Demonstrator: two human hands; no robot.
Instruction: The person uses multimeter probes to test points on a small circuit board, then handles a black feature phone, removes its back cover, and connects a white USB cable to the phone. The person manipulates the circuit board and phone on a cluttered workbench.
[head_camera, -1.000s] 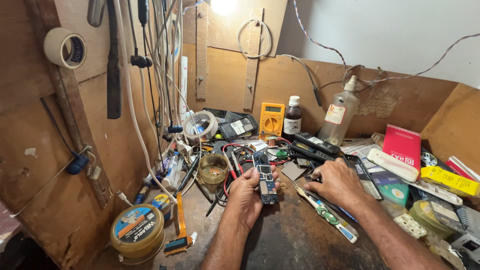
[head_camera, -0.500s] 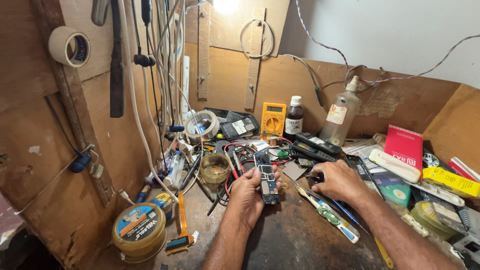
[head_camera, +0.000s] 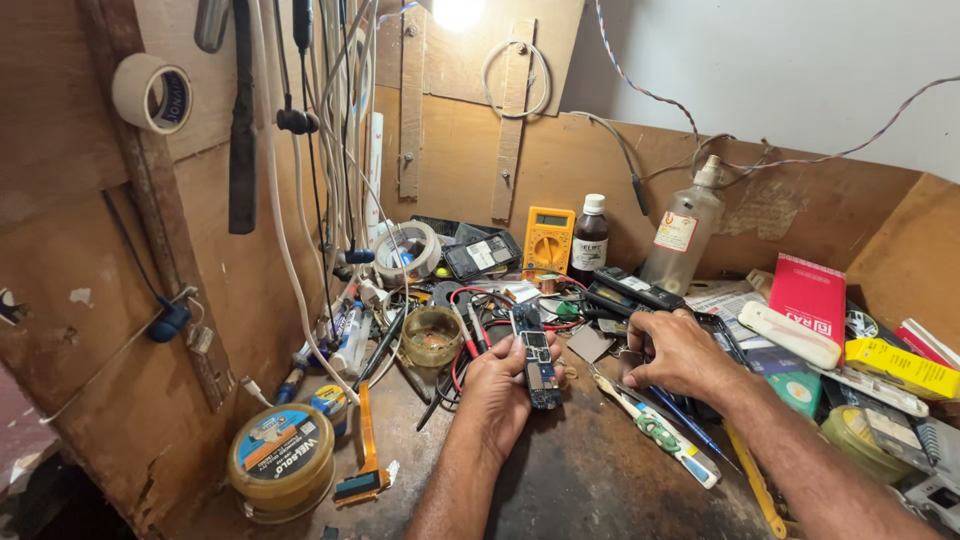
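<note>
Cluttered wooden workbench (head_camera: 600, 480) supports your work. Your left hand (head_camera: 500, 385) grasps a bare circuit board (head_camera: 535, 360), held upright just right of the small glass jar (head_camera: 432, 335). Your right hand (head_camera: 680, 352) rests farther right, fingers curled among the clutter; what they grip cannot be told.

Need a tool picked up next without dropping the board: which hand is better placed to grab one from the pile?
Probably the right hand: it holds nothing visible and rests among the tools right of the circuit board. The left hand already grips that board.
</note>
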